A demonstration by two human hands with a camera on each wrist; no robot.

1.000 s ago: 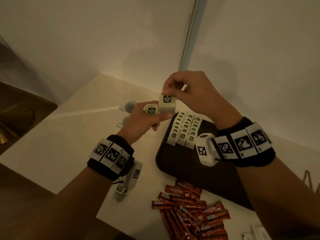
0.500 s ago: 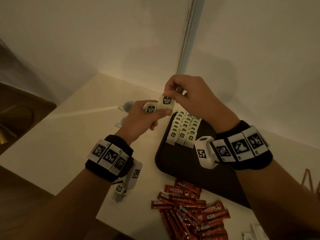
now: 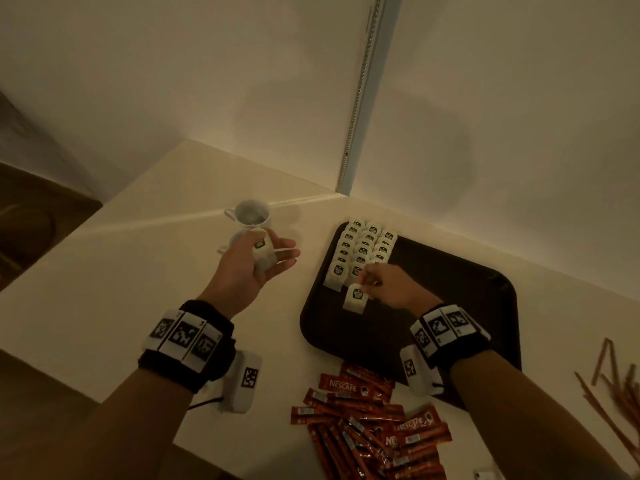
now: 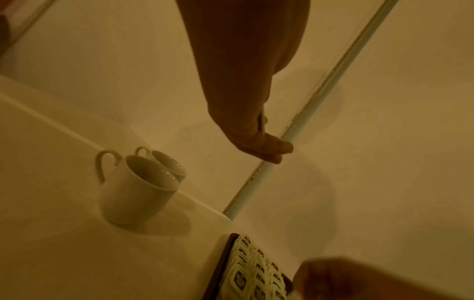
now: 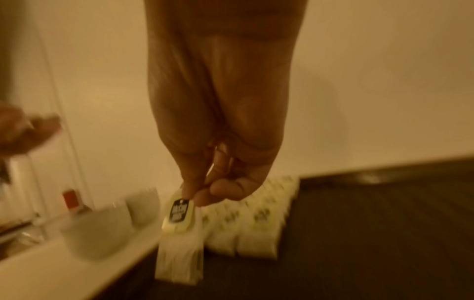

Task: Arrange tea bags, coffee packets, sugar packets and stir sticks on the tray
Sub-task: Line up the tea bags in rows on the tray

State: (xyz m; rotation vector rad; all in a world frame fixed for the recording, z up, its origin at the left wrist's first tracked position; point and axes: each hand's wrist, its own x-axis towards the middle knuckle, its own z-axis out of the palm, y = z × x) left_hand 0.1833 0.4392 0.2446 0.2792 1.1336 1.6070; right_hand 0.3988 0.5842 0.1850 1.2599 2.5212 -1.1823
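Note:
My right hand (image 3: pixel 372 284) pinches one cream tea bag (image 3: pixel 356 298) by its tag (image 5: pixel 179 211). The bag hangs low over the dark tray (image 3: pixel 450 292), just in front of three neat rows of tea bags (image 3: pixel 363 251) in the tray's far left corner. My left hand (image 3: pixel 273 261) hovers palm up to the left of the tray, with another tea bag (image 3: pixel 262 252) held between thumb and fingers; in the left wrist view only the bag's thin edge (image 4: pixel 262 123) shows. Red coffee packets (image 3: pixel 363 420) lie loose in front of the tray. Brown stir sticks (image 3: pixel 616 386) lie at the right.
Two white cups (image 3: pixel 251 213) stand on the counter just beyond my left hand, seen close in the left wrist view (image 4: pixel 133 190). Walls meet in a corner behind the tray. The counter edge runs along the left and front.
Both hands were raised together with tea bags. The right hand has dropped to the tray with one bag; the left hand has swung left and lower, above the cups.

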